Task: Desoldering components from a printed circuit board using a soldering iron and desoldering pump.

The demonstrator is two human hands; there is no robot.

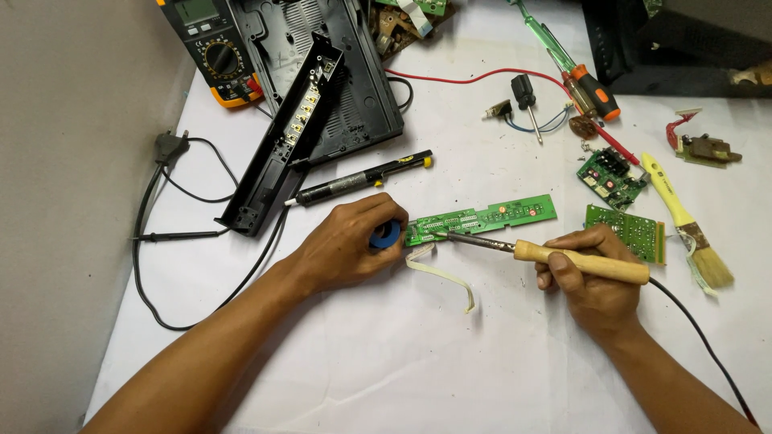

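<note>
Head view, looking down on a desk (402,370) covered in white paper. At the centre lies a long, narrow green circuit board (482,218), flat on the desk, its long axis running left to right and rising slightly toward the right end. Everything else is placed from this board.

At the board's left end, the left hand (350,241) is closed around a small blue round spool (385,235), fingers curled over it, and rests just beside the board's edge. From the right, the right hand (591,277) grips the pale wooden handle of a soldering iron (555,257); its dark metal tip points left and touches the board near its left end. A black cord trails from the handle toward the lower right.

Just below the board's left end, a thin white ribbon cable (442,273) curls loosely on the desk. Above the board lies a black pen-shaped desoldering pump (362,178), and beyond it a long black plastic casing strip (281,137). To the board's right sits a smaller green circuit board (627,231) and a yellow-handled brush (687,225).

The long board looks light, thin, stiff and fragile; it is probably best held by its bare edges, away from components and the hot tip.
</note>
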